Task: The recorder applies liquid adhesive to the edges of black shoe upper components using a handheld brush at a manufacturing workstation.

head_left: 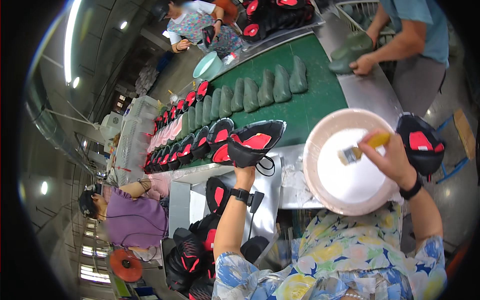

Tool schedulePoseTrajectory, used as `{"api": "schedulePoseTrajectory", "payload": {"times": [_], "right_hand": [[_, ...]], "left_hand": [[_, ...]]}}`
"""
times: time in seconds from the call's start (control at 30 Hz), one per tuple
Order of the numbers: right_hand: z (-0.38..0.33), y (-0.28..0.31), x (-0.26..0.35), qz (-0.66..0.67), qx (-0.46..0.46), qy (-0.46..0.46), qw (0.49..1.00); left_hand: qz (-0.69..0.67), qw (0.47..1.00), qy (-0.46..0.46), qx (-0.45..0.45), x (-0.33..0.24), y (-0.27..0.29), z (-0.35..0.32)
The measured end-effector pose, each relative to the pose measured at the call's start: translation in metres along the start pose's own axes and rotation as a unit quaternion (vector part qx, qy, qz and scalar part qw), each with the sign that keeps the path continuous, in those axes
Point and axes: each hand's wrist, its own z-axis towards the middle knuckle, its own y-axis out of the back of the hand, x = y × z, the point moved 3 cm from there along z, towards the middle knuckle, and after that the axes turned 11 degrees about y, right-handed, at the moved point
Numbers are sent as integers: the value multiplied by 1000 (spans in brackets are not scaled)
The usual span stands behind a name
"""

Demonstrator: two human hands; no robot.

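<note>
My left hand (244, 176) is closed on a black shoe upper (274, 134) with a red lining, held up at the edge of the green belt. A thin black lace loop dangles from the upper. With its fingers wrapped round the yellow handle, my right hand (392, 159) grips a paintbrush (351, 155). The bristles are over a pale pink basin (313, 172) of white liquid (345, 180); whether they touch it I cannot tell. Just right of the basin sits another black upper (421, 150) with red inside.
Rows of green shoe lasts (251, 95) and black uppers (185, 150) line a green belt (315, 105). More uppers (186, 255) are piled at lower left. A co-worker (415, 55) handles lasts at far right; others are at the far side (200, 30) and left (135, 215).
</note>
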Motion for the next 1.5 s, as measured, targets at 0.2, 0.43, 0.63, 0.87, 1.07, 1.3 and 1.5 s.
{"api": "schedulePoseTrajectory", "payload": {"times": [0.2,0.43,0.63,0.87,1.07,1.3,1.5], "right_hand": [[-16,-11,-13,-43,55,-74,995],[-23,-17,-46,-63,67,-176,980],[-17,-25,-47,-55,65,-192,978],[-16,-30,-29,-39,102,-137,985],[-28,-30,-26,-7,93,-134,987],[-36,-18,-25,2,91,-130,987],[-36,-14,-6,-21,109,-130,985]], "left_hand": [[208,953,-192,-105,34,33,114],[734,596,-281,-166,-25,-10,148],[868,489,32,-82,-53,13,82],[919,360,-79,-142,-117,48,65],[828,508,-215,-100,-208,20,-29],[796,572,-9,200,-123,-35,-149],[625,728,172,221,-14,-47,-42]]}}
